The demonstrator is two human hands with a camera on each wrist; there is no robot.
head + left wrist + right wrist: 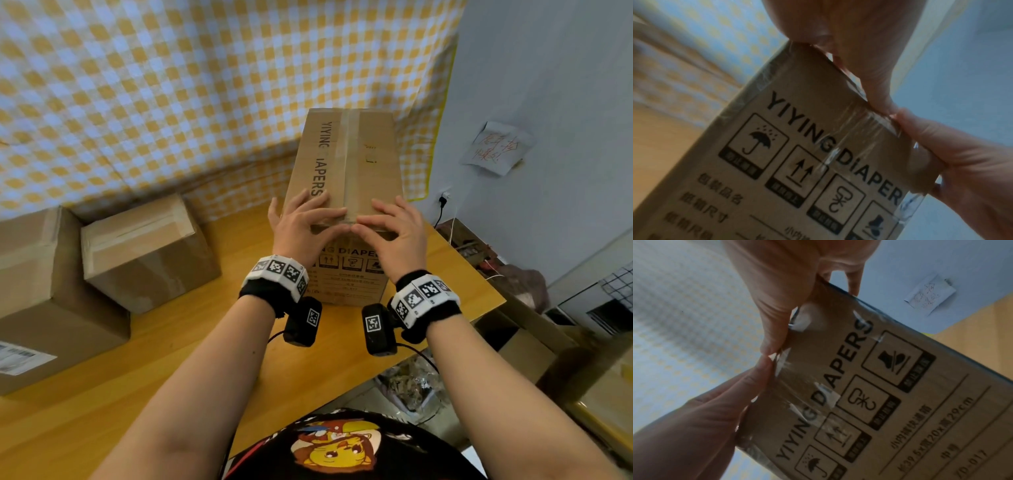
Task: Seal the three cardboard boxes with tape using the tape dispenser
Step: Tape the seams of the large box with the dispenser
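Brown cardboard, printed "YIYING DIAPERS", makes the tall box (346,178) that stands on the yellow wooden worktop (191,349), near its far right corner. Clear tape (350,150) runs down the middle of its top and over the near edge. The left hand (301,226) and right hand (394,233) press flat on that near edge, each grip loose, fingers straight, thumbs nearly touching. 2 more boxes, a small box (144,250) and a big box (44,291), sit at the left.
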